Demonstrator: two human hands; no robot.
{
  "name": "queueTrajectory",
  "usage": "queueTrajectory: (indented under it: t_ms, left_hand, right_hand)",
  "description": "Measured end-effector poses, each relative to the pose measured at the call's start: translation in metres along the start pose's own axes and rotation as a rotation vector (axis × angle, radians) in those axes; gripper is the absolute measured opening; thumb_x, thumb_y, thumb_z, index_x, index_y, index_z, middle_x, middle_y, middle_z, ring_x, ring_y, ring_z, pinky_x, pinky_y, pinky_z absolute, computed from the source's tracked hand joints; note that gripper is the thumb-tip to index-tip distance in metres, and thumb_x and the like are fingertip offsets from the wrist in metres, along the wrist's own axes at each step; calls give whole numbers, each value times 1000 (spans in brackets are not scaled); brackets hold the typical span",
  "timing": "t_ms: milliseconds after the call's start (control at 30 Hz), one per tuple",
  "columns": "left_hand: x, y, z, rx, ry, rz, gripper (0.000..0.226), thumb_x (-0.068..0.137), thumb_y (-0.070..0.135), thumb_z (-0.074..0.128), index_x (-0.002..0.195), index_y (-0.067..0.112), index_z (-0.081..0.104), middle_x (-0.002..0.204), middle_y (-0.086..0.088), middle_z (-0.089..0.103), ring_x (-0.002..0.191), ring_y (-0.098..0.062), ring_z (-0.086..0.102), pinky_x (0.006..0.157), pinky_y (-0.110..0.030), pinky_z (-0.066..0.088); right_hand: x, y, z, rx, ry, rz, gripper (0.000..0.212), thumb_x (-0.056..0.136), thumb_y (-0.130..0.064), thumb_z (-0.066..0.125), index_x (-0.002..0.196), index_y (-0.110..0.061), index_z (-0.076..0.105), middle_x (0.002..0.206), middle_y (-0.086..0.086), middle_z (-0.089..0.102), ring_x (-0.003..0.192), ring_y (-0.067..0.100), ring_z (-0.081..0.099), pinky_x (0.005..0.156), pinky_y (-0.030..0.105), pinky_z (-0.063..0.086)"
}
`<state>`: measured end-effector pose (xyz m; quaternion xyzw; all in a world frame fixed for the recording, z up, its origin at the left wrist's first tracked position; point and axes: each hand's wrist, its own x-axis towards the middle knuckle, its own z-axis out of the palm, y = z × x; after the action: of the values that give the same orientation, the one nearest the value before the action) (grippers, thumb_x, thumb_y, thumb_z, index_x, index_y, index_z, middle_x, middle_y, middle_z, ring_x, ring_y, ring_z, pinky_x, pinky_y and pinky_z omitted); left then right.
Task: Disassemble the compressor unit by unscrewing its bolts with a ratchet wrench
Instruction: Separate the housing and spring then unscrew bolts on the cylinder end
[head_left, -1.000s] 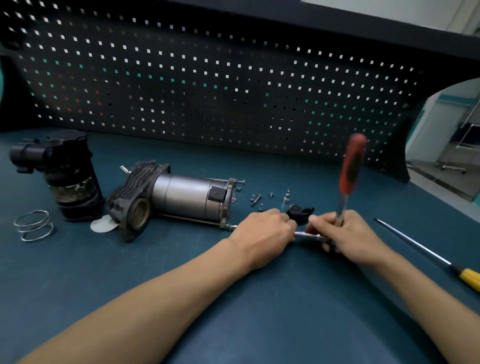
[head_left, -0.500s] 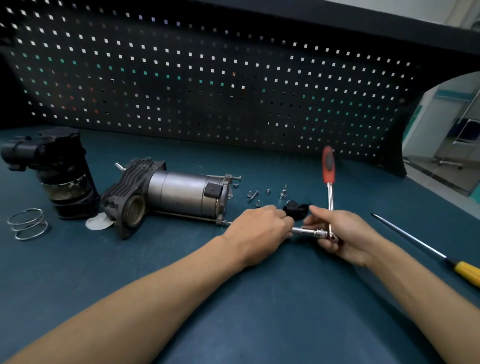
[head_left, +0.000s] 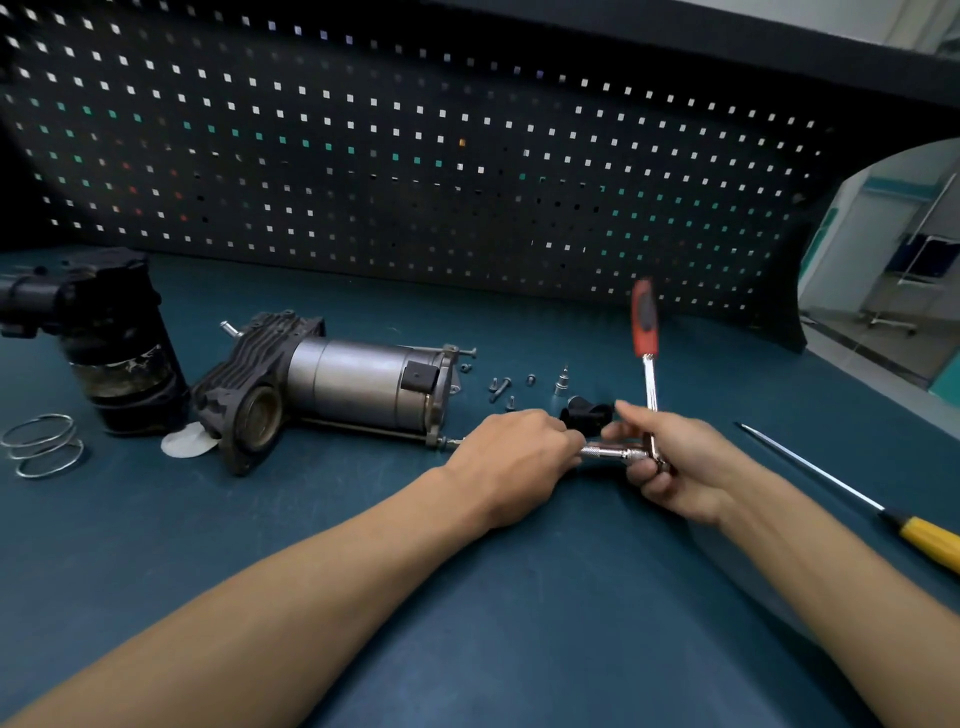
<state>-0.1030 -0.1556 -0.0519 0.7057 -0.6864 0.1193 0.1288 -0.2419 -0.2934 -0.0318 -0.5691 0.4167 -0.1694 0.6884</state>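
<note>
Compressor unit (head_left: 332, 387) lies on its side on the blue bench (head_left: 467, 623), left of centre, finned black head toward the left. Further left: a wire spring (head_left: 41, 444), an upright black cylindrical part (head_left: 111, 343) and a white disc (head_left: 188, 446) touching the head. Loose bolts (head_left: 501, 387) lie just right of the motor end. Left hand (head_left: 511, 457) is clenched around the ratchet wrench (head_left: 647, 364) extension at the unit's lower long bolt. Right hand (head_left: 675, 457) grasps the wrench head, red handle upright. A yellow-handled screwdriver (head_left: 852, 493) lies far right, apart.
</note>
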Motion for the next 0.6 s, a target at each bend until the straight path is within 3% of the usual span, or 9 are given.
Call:
queueTrajectory:
  t_ms: [100,200,300,367,433,500,600]
  left_hand:
    - [0,-1,3,6,-30,28,26,104,34,40,108,14,57,103,-4,59,99,-29,55,69,-41,41]
    - [1,-3,4,-22,-23,30,26,105,33,37,110,14,53,105,-5,58,99,-29,55,70,-41,41]
    - [1,-4,4,-63,-30,4,18,104,25,38,108,14,52,102,-5,57,96,-29,54,71,-41,42]
    - [1,-4,4,-46,-37,-5,15,103,21,41,104,13,54,100,-6,57,96,-30,54,69,-41,42]
    - [2,-2,3,-18,-25,-6,18,103,23,42,102,12,56,100,-7,59,97,-30,55,66,-39,38]
    - [1,0,0,14,-14,-2,21,104,27,42,102,12,57,100,-6,60,98,-29,55,63,-37,34]
    - [-2,0,-1,49,8,25,24,104,32,42,104,15,59,100,-3,61,99,-26,54,63,-36,32]
  right_hand:
    - [-1,6,0,-163,-1,-156,33,94,-35,66,73,-10,65,58,5,58,36,11,43,31,19,29]
    - [-3,7,-5,-505,-11,-571,32,93,-38,66,71,-16,77,63,14,66,49,13,57,43,21,41]
    - [-6,7,-11,-661,-139,-836,26,90,-38,65,80,-19,81,83,-2,75,73,4,68,64,14,49]
    - [-7,10,-6,-597,-114,-723,35,89,-46,63,79,-18,81,76,2,74,65,8,65,54,19,47]
    - [-6,6,-2,-375,-11,-434,50,92,-55,59,72,-13,77,72,9,73,49,13,58,38,23,36]
    - [-4,0,0,-165,18,-164,50,95,-54,57,72,-11,72,81,14,76,43,18,55,32,19,30]
    - [-5,0,1,-52,-42,-65,40,100,-40,54,76,-10,64,87,16,76,35,16,48,29,16,27]
